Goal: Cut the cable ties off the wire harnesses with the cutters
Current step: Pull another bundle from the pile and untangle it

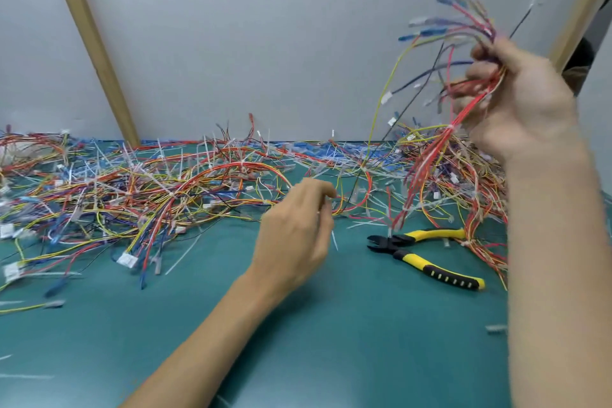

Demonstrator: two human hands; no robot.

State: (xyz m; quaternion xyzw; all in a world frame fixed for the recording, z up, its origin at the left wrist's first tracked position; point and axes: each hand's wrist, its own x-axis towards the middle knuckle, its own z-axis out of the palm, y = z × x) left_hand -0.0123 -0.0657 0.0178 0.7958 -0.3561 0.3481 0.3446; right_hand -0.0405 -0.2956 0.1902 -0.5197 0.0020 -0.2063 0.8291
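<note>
the right hand (520,99), raised above the cutters (424,252), grips a wire harness (463,53) in curled fingers. left of the cutters, the left hand (294,232) curls at the edge of the wire pile (149,182); whether it pinches anything cannot be told. the cutters lie unheld on the worktop (331,325)

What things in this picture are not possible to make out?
- Head view, left hand: whether its grip holds a cable tie; curled fingers and blur hide it.
- Head view, wire harness in the right hand: connector details; motion blur.
- Head view, cutters: upper handle's end; wires cover it.
- Head view, green mat: right part; the right forearm hides it.
</note>
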